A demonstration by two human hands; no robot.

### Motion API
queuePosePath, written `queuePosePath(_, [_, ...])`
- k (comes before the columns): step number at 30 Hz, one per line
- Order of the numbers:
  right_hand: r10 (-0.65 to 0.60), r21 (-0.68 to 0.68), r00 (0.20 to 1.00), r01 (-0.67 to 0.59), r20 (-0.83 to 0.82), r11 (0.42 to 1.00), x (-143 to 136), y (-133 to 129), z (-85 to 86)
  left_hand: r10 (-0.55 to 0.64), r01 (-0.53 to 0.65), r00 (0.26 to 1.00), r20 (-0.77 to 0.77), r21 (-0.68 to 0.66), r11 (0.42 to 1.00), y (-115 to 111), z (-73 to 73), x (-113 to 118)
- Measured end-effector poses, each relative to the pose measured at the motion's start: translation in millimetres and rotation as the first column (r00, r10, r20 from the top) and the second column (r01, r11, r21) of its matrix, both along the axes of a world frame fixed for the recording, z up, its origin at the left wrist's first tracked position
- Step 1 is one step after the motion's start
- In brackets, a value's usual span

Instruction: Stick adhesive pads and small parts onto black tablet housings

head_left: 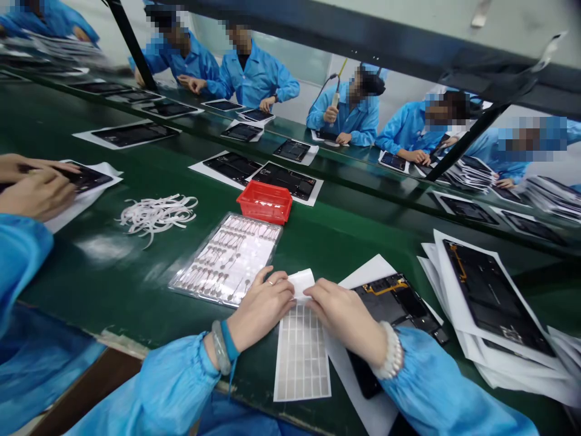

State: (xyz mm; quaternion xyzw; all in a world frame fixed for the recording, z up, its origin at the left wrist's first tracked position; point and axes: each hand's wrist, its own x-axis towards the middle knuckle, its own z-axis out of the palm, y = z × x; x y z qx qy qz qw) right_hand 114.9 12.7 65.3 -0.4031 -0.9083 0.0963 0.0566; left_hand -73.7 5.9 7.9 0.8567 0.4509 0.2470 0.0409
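White paper sheet with a grid of pale grey rectangular stickers (303, 357) lay lengthwise near the table's front edge, between both forearms. Left hand (263, 300), ringed, with a pale green bangle (221, 348) and a teal band (231, 340) at the wrist: fingers closed on the left side of the sheet's upper end. Right hand (347, 312), white bead bracelet (393, 351) at the wrist: fingertips together on the right side of that same end. Undersides of both grips hidden.

Under and beside the right forearm, a flat black device panel with an orange ribbon (385, 293) rested on white paper. Farther right, a stack of white sheets and black panels (499, 303).

Just beyond the left hand, a clear flat tray with rows of small grey wired discs (227, 257) lay on the green tabletop (113, 303). Left of it, a loose heap of thin white strips (157, 215); left again, a co-worker's hands (40, 194) over another panel.

Behind the tray stood a small red plastic bin (265, 203), two papered panels close beyond. Across the far side, blue-coated co-workers; one gripped a pale corded tool (334, 103).
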Motion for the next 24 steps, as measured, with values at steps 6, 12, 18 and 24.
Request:
queuePosePath(6, [0.117, 0.038, 0.979, -0.125, 0.164, 0.991, -20.5, 21.4, -14.6, -0.034, 0.034, 0.999, -0.015, -0.025, 0.999, 6.3, 2.7, -3.0])
queuePosePath(12, [0.164, 0.140, 0.964, -0.195, 0.207, 0.971, -19.5, 14.6, -15.7, -0.073, 0.072, 0.997, -0.009, -0.101, 0.992, 9.3, 10.5, -3.8])
queuePosePath(18, [0.189, 0.225, 0.968, -0.223, 0.164, 0.948, -13.6, 10.6, -27.3, -0.071, 0.067, 0.997, -0.019, -0.156, 0.985, 11.0, 13.3, -3.6])
queuePosePath(24, [0.109, 0.153, 0.994, -0.110, 0.015, 0.982, -3.8, 14.9, -27.7, -0.080, 0.073, 0.996, -0.043, -0.141, 0.987, 12.0, 10.9, -2.7])
